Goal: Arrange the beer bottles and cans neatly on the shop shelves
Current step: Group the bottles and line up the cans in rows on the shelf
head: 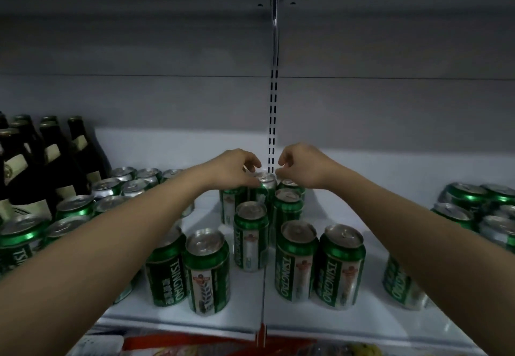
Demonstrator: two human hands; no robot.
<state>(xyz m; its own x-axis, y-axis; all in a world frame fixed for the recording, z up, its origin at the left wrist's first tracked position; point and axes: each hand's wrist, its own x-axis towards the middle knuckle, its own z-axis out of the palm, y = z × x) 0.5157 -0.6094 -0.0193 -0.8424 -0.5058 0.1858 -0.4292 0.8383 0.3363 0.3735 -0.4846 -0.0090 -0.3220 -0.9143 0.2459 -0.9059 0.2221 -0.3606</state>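
Observation:
Green Tsingtao beer cans stand in a loose cluster mid-shelf, with several near the front (207,269). Both my arms reach to the back of the cluster. My left hand (237,167) curls its fingers and thumb round the top of the rearmost can (267,182). My right hand (302,164) has curled fingers, and its thumb tip meets the right rim of that same can. Another can (288,201) stands just under my right wrist. Dark beer bottles (53,160) stand at the far left.
Packed rows of cans (75,208) fill the left of the white shelf (320,325) beside the bottles. More cans (473,210) lie stacked at the right. A slotted metal upright (273,110) runs up the grey back wall. Red packaging shows on the shelf below.

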